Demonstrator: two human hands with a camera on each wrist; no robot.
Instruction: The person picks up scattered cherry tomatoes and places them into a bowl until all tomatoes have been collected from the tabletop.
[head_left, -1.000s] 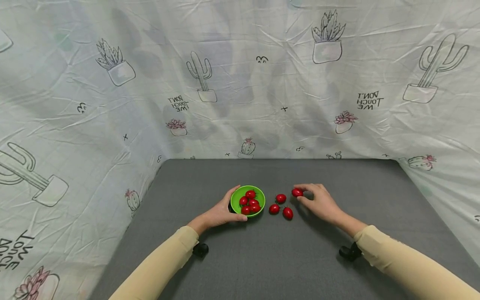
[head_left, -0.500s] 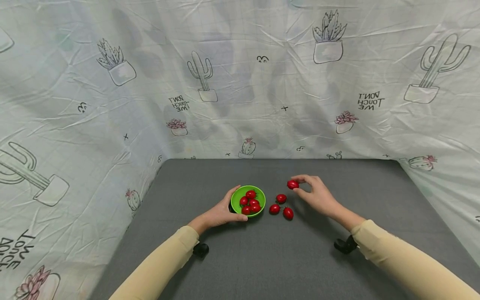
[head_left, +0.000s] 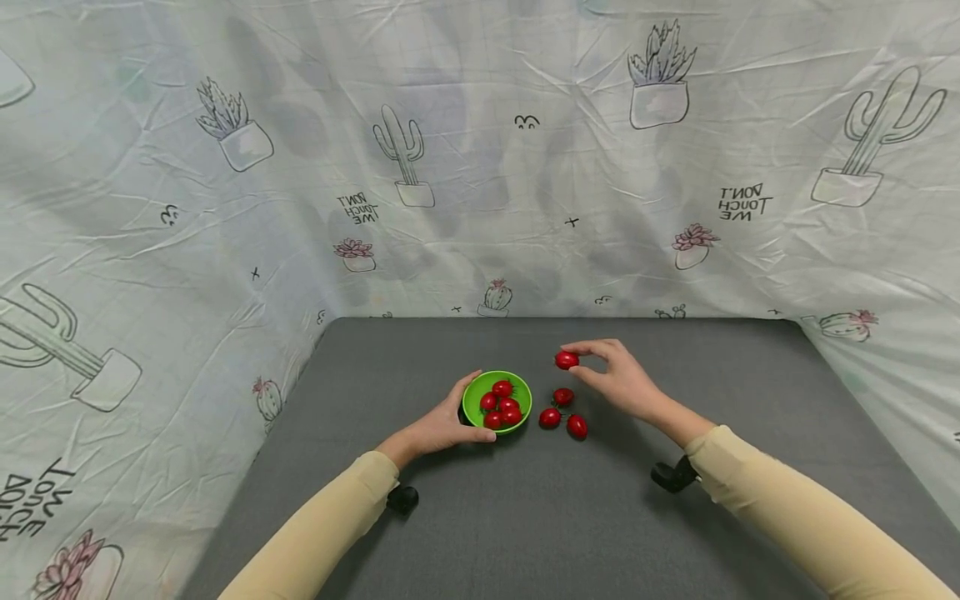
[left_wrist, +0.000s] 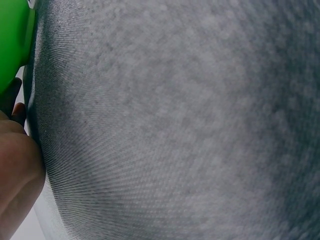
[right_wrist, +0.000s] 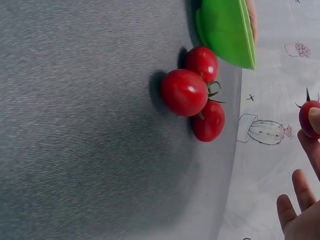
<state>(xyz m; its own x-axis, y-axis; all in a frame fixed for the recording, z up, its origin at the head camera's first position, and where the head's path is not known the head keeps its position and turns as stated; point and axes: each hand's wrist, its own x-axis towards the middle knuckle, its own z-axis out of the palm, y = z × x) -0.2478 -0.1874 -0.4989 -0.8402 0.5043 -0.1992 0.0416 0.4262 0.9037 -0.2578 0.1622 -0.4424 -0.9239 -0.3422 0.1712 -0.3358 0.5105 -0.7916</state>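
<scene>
My left hand (head_left: 442, 427) grips the side of a green bowl (head_left: 472, 410), thumb at the near rim and fingers around the far left side. Several red cherry tomatoes (head_left: 508, 405) lie inside the bowl. Between thumb and fingertips, my right hand (head_left: 624, 383) pinches one cherry tomato (head_left: 567, 360) in the air, right of the bowl and beyond three loose ones. Those three tomatoes (right_wrist: 184, 93) sit close together on the table with green stems showing. At the left wrist view's edge, only part of the bowl (left_wrist: 14, 40) and hand (left_wrist: 17, 170) shows.
A dark grey cloth (head_left: 510, 517) covers the table. Behind it and at both sides hangs a pale curtain (head_left: 480, 167) printed with cacti and potted plants. A black wrist camera (head_left: 673, 475) sits under the right wrist, another (head_left: 402, 500) under the left.
The right hand has lifted its cherry tomato and carried it leftward and away, toward the bowl. The left hand and the bowl stay in place.
</scene>
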